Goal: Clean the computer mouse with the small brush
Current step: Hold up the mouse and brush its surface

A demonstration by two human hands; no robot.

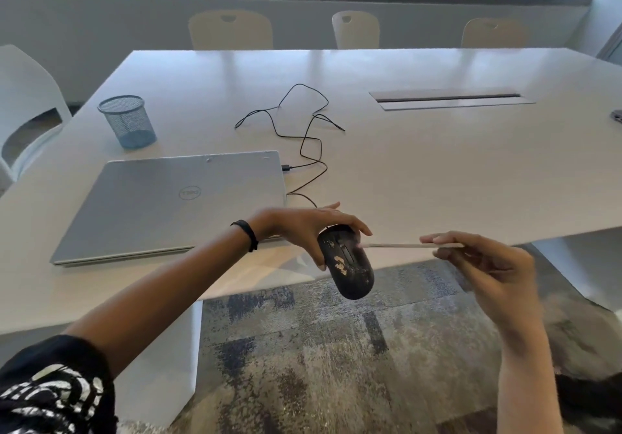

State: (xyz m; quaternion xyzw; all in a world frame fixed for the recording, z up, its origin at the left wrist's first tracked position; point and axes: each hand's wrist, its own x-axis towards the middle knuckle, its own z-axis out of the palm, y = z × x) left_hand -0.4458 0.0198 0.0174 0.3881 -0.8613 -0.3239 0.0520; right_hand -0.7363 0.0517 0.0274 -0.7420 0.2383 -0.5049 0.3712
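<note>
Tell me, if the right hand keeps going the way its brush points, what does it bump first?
Probably the black computer mouse, held by the left hand. The right hand aims the brush there, its tip apparently already touching.

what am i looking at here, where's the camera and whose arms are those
There is no machine here. The one picture comes from a wide-angle camera worn on a person's head, looking forward and down, so the arms are the wearer's own. The left hand holds a black computer mouse in the air at the near edge of a pale table; the mouse has light smears on its top. The right hand holds a thin pale brush with its tip at the mouse. On the table lie a closed silver laptop, a blue mesh pen cup and the mouse's loose black cable. Chairs stand beyond the table.
</note>
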